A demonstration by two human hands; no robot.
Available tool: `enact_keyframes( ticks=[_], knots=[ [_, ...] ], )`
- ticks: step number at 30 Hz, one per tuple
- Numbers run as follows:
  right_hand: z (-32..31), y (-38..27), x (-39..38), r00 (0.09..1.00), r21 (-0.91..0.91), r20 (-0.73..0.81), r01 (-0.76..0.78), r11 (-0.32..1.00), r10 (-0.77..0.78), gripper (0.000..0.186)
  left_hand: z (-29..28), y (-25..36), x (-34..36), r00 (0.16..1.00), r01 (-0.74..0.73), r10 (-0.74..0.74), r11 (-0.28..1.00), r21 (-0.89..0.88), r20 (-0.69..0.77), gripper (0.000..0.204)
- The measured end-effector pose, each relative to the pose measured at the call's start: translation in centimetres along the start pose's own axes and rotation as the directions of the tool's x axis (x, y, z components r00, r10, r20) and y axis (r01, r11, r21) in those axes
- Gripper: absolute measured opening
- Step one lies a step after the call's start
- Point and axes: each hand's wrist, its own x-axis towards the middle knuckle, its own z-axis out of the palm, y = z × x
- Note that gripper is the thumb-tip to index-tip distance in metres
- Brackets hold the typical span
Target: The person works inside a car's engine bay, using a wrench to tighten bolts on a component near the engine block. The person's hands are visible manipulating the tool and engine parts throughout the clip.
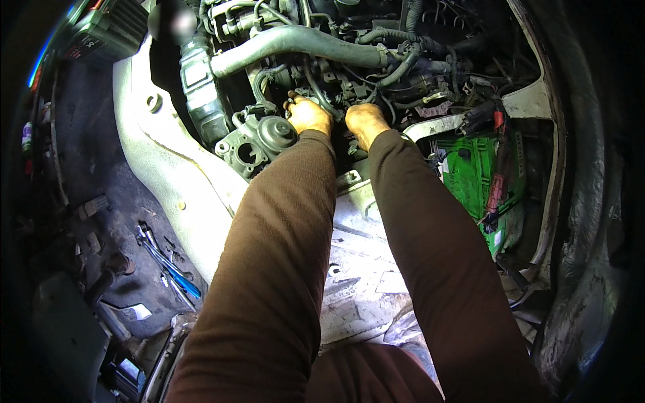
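Brown fleece sleeves (pixel 275 242); bare left hand (pixel 312 115) at twelve, bare right hand (pixel 366 123) at one, curled, hold untellable; best work slowly by feel.

Left arm (pixel 275 248): brown-sleeved, stretched forward, slanting inward
Right arm (pixel 440 262): likewise sleeved, stretched forward, slanting inward
Left hand (pixel 311 115): bare, back upward, fingers (pixel 291 101) bent
Right hand (pixel 365 122): bare, curled, fingertips hidden
Spacing: hands near each other, apart

Grey flr (pixel 124 195) on L: blue-hndld tool (pixel 183 280) + metal tools (pixel 147 236) on it
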Motion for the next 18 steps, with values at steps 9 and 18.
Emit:
enact_keyframes(
  ticks=[9, 18],
  knots=[
    [-0.2, 1.1, 2.1, 0.951, -0.539, 0.231, 0.300, 0.787, -0.205, 0.022, -0.9, 0.6, -1.4, 0.999, -0.043, 0.043, 0.996, 0.082, 0.002, 0.086],
    [-1.6, -0.4, -1.7, 0.969, 0.820, 0.208, -0.247, 0.516, 0.133, 0.012, -0.5, 0.0, -0.6, 0.999, -0.026, 0.026, 1.000, 0.001, -0.028, 0.101]
  ],
)
